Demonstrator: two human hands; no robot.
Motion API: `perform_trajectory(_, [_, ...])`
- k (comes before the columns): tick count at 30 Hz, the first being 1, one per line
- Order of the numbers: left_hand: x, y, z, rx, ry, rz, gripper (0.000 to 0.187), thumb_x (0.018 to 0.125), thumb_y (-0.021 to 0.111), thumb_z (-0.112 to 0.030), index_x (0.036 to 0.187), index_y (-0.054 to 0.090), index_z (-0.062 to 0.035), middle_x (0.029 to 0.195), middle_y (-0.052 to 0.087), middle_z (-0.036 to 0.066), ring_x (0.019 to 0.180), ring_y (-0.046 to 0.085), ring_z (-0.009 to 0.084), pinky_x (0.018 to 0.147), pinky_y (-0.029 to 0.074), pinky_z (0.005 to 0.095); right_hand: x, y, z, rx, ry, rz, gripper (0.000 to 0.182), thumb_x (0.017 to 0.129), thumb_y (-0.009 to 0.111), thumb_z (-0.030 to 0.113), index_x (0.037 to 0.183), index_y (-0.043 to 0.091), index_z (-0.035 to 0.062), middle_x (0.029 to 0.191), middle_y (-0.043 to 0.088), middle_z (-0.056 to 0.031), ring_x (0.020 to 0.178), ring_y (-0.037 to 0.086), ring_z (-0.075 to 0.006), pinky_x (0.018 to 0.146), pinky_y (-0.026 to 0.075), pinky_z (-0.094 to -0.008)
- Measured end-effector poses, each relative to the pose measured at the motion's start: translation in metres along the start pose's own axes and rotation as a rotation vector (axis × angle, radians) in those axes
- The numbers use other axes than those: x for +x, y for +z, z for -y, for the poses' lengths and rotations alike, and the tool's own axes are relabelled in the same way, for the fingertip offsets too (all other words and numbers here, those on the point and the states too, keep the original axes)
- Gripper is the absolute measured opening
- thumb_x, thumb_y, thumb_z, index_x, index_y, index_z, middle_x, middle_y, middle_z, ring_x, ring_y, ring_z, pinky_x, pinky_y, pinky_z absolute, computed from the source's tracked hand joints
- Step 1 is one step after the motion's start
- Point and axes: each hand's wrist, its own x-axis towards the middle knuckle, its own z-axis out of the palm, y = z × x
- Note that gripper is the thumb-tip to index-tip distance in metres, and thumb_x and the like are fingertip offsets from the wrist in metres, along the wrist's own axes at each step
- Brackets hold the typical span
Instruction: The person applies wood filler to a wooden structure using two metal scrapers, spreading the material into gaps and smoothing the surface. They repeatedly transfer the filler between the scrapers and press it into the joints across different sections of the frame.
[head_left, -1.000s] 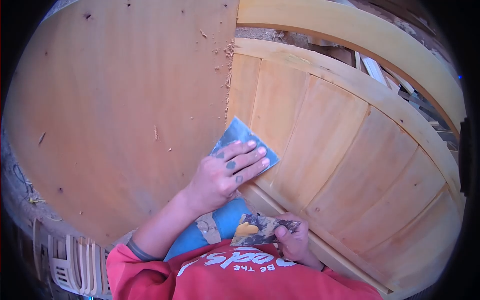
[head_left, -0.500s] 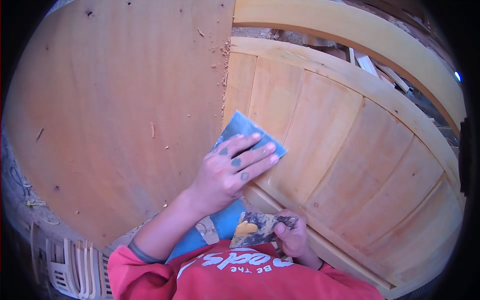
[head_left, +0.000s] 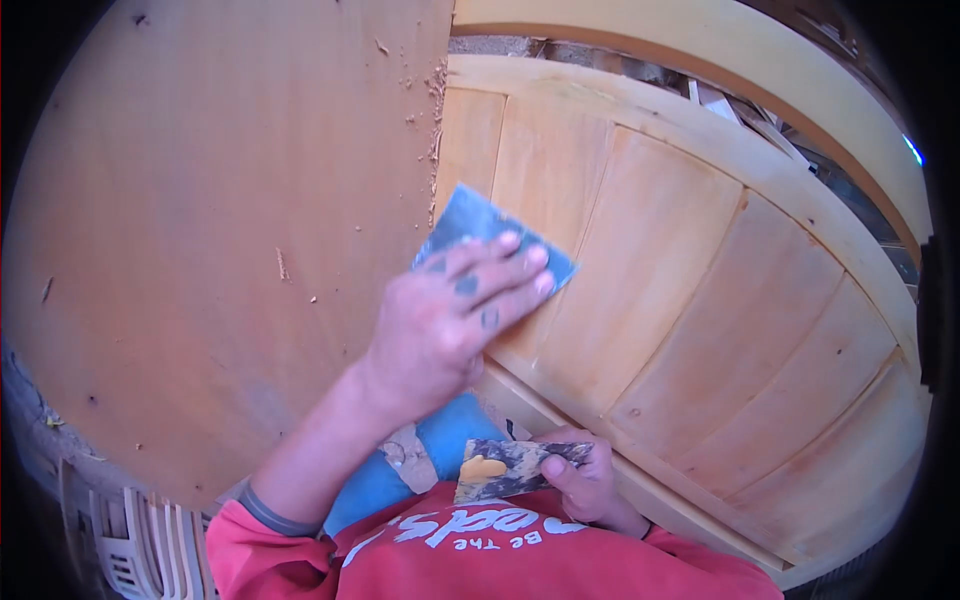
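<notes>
My left hand [head_left: 440, 320] lies with its fingers extended over a thin, blue-grey flat scraper [head_left: 470, 220], its thumb hidden underneath. The scraper is over the slatted wooden panel [head_left: 640, 290], close to the edge of a large flat board [head_left: 230, 200]; contact with the wood cannot be made out. Near my chest, my right hand [head_left: 585, 485] grips a small, dark-smeared plate [head_left: 520, 468], thumb on top. A dab of yellow-tan paste [head_left: 482, 468] sits at the plate's left end.
A curved wooden rail [head_left: 640, 30] arches along the far side, with wood scraps behind it. Shavings [head_left: 437, 120] line the board's right edge. Curved slatted wooden pieces [head_left: 160, 545] stand at lower left.
My left hand and the scraper have moved a little up the panel. The view has shifted slightly. My right hand still holds the plate by my chest.
</notes>
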Motion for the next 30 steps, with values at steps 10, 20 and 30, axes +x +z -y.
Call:
perform_trajectory(10, [-0.029,-0.024,-0.007,-0.077,-0.052,-0.009,0.054,0.062,0.055,0.013,0.111,0.063,-0.0085,0.116,0.062,0.006,0.108,0.059,0.0278,0.091,0.050,0.0376,-0.003,-0.009,-0.011,0.044,-0.008,-0.025,0.030,0.089,0.059,0.021,0.101,0.057,-0.0063,0.090,0.064,-0.0097,0.082,0.059,-0.0120,0.075,0.048,-0.0269])
perform_trajectory(20, [-0.034,0.021,0.000,0.008,-0.041,-0.075,0.039,0.070,0.057,0.004,0.105,0.066,-0.0114,0.112,0.064,0.004,0.106,0.060,0.0252,0.089,0.050,0.0380,0.002,-0.006,0.006,-0.065,0.063,0.048,0.033,0.091,0.058,0.022,0.105,0.057,-0.0074,0.093,0.064,-0.0112,0.085,0.059,-0.0136,0.078,0.048,-0.0275])
perform_trajectory(30, [-0.118,0.015,-0.023,-0.074,-0.100,0.173,0.043,0.068,0.062,0.000,0.109,0.064,-0.0124,0.118,0.061,0.002,0.109,0.058,0.0254,0.092,0.048,0.0411,-0.005,-0.010,-0.010,-0.041,-0.003,-0.061,0.031,0.090,0.059,0.021,0.102,0.057,-0.0076,0.091,0.064,-0.0126,0.082,0.061,-0.0141,0.076,0.049,-0.0283])
